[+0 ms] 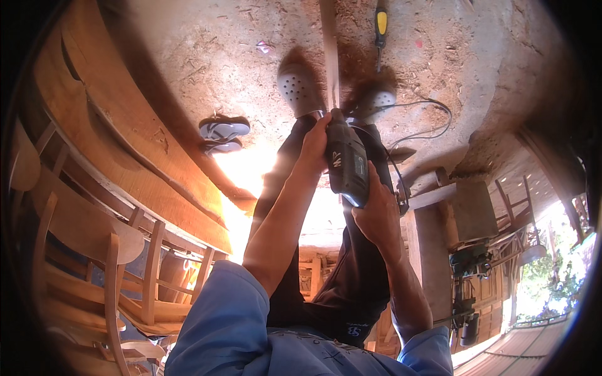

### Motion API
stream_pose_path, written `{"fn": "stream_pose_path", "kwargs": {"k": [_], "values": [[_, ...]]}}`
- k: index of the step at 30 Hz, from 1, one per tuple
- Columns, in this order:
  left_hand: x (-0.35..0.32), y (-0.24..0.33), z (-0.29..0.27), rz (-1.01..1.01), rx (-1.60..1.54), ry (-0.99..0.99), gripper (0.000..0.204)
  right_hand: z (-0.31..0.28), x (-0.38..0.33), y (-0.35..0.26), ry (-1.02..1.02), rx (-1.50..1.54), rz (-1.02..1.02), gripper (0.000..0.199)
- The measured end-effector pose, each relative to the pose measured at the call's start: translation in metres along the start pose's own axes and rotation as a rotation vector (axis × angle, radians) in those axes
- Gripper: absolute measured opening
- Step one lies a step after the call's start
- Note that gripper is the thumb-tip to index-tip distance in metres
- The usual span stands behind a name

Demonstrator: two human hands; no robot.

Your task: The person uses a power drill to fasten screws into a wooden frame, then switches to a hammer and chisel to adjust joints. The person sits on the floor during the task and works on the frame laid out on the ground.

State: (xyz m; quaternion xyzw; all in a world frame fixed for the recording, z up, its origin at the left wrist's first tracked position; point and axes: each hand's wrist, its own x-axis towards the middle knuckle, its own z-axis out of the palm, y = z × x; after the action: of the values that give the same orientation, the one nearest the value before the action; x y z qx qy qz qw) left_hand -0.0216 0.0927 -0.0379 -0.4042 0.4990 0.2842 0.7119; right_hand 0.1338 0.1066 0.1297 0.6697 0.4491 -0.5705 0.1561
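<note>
Blue sleeves (219,313) of our shirt fill the lower edge, and both forearms rise from them toward the middle of the view. Our right hand (379,216) wraps the grip of a dark grey electric drill (345,160), its fingers clamped around the handle from the right side. Our left hand (313,147) presses against the drill's left flank near its front end, fingers closed on the housing. We hold the drill over our dark trousers (351,276), its nose pointing away from us at a long narrow wooden strip (329,50) that runs off toward the top edge; the nose meets the strip's near end, between our two grey perforated clogs (300,88). Its black cable (426,125) loops away to the right across the dirt floor (207,50), which is littered with wood shavings. A screwdriver with a yellow and black handle (380,25) lies on the floor just right of the strip, well beyond the clogs. A pair of grey flip-flops (222,135) sits to the left of our legs. Unfinished wooden chairs (113,250) crowd the left side beside a large curved timber piece (125,138).
</note>
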Motion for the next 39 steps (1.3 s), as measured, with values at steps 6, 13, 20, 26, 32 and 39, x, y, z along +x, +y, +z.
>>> {"fn": "stream_pose_path", "kwargs": {"k": [6,13,20,26,32,39], "values": [[0.002,0.000,0.000,0.006,0.023,0.034,0.042,-0.001,0.001,0.000,0.009,0.013,-0.019,0.089],[-0.005,0.001,0.009,0.012,0.015,0.065,0.040,0.000,0.001,0.003,0.022,-0.003,-0.060,0.084],[-0.025,-0.003,0.036,0.096,0.212,0.118,0.025,0.002,0.002,0.010,0.027,-0.013,-0.028,0.084],[-0.030,0.001,0.044,0.103,0.369,0.199,0.030,0.012,0.002,0.012,-0.009,0.059,0.040,0.085],[-0.028,0.000,0.040,0.120,0.361,0.186,0.027,0.015,0.002,0.015,0.029,0.058,-0.019,0.084],[-0.028,0.001,0.039,0.101,0.365,0.201,0.027,0.021,0.002,0.015,0.055,0.025,-0.033,0.080]]}}
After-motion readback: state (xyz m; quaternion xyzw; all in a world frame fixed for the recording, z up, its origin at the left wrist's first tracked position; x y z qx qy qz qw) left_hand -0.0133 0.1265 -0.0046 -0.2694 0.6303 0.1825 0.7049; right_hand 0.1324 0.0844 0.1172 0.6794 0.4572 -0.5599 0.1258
